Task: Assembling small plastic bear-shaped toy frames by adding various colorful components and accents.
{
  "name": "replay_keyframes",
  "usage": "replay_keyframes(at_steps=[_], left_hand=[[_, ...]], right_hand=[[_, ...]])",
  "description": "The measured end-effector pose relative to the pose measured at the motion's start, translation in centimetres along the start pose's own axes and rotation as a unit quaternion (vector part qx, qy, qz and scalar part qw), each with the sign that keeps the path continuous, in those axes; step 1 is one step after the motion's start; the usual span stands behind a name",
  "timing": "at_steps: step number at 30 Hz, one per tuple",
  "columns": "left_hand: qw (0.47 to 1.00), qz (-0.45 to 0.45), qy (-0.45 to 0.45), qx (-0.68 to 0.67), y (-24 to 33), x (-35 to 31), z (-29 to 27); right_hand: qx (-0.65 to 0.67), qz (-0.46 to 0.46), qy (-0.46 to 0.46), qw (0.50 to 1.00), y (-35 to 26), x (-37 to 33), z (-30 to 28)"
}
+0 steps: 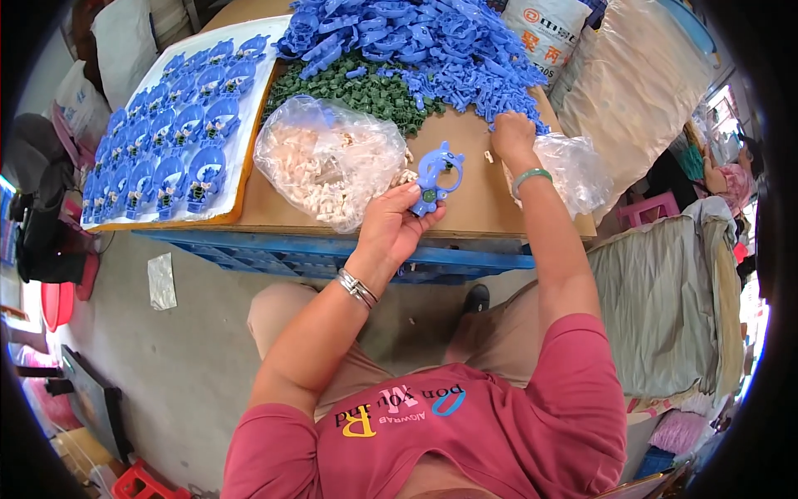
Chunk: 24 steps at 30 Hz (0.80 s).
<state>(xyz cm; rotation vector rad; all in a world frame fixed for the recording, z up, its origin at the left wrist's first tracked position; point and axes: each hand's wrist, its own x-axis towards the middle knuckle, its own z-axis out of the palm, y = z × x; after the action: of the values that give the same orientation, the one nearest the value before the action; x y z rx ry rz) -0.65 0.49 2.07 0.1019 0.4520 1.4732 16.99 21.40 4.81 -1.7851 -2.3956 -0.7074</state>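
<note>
My left hand [392,223] is closed round the lower end of a blue plastic toy part [430,185], which has two small ears, an open ring on its right side and a dark green piece set low on it. It is held upright above the table's front edge. Further right and forward, my right hand [513,133] reaches into the near edge of a heap of small blue plastic pieces [499,93]. Its fingers are bent down and closed, and what they pinch is hidden behind the hand. Close to the left hand lies a clear bag of cream-coloured small pieces [328,162].
A heap of green pieces [345,87] and a heap of larger blue parts [391,29] cover the table's back. On the left, a white tray [243,158] carries rows of assembled blue parts. Another clear bag [573,170] sits by my right wrist. Blue crate [332,256] shows under the tabletop.
</note>
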Motion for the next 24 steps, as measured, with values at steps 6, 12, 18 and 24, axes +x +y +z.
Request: replay_keyframes(at_steps=[6, 12, 18, 24], left_hand=[[1.000, -0.003, 0.001, 0.000, -0.1, 0.3, -0.1], [1.000, -0.005, 0.008, 0.006, -0.1, 0.4, -0.1], [1.000, -0.009, -0.005, 0.005, -0.2, 0.4, -0.2], [1.000, 0.000, 0.012, 0.003, 0.2, 0.3, -0.5]], right_hand=[[0.008, 0.016, -0.037, 0.999, 0.0, -0.1, -0.5], [0.061, 0.041, -0.026, 0.997, 0.4, 0.5, 0.6], [0.516, 0.066, -0.035, 0.853, 1.8, 1.8, 1.0], [0.838, 0.109, -0.134, 0.518, -1.1, -0.6, -4.9]])
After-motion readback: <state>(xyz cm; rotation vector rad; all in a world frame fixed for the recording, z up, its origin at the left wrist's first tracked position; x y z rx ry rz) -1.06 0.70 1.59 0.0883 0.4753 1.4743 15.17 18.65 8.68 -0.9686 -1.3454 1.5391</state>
